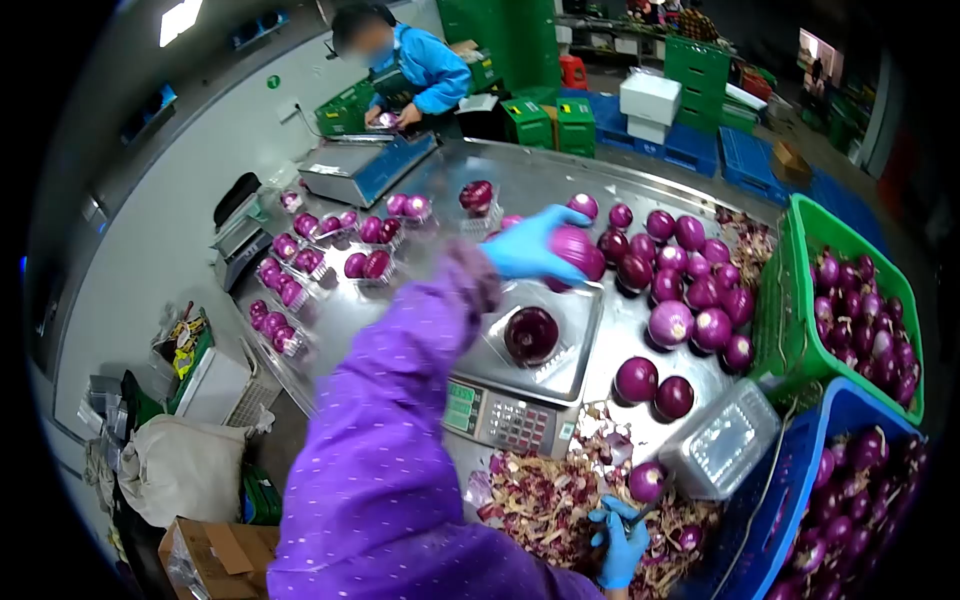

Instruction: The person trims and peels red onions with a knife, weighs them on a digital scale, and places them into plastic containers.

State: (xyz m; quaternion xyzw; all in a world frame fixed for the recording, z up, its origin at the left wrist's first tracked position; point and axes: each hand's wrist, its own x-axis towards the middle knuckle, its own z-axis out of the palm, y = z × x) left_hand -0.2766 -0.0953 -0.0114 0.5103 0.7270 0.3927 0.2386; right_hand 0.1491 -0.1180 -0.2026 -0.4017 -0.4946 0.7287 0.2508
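My left hand, in a blue glove and purple sleeve, is closed around a peeled red onion over the far edge of the weighing scale's metal pan. On that pan, a dark red onion sits in a clear plastic tray. Low in view, my right hand, also gloved in blue, grips what looks like a small knife, partly hidden by the fingers. Just beyond it lies a red onion among dry onion skins.
Loose red onions cover the table's right side. Clear trays of onions stand at left. A green crate and blue crate hold more onions; clear containers lean beside them. Across the table, a person holds an onion pack.
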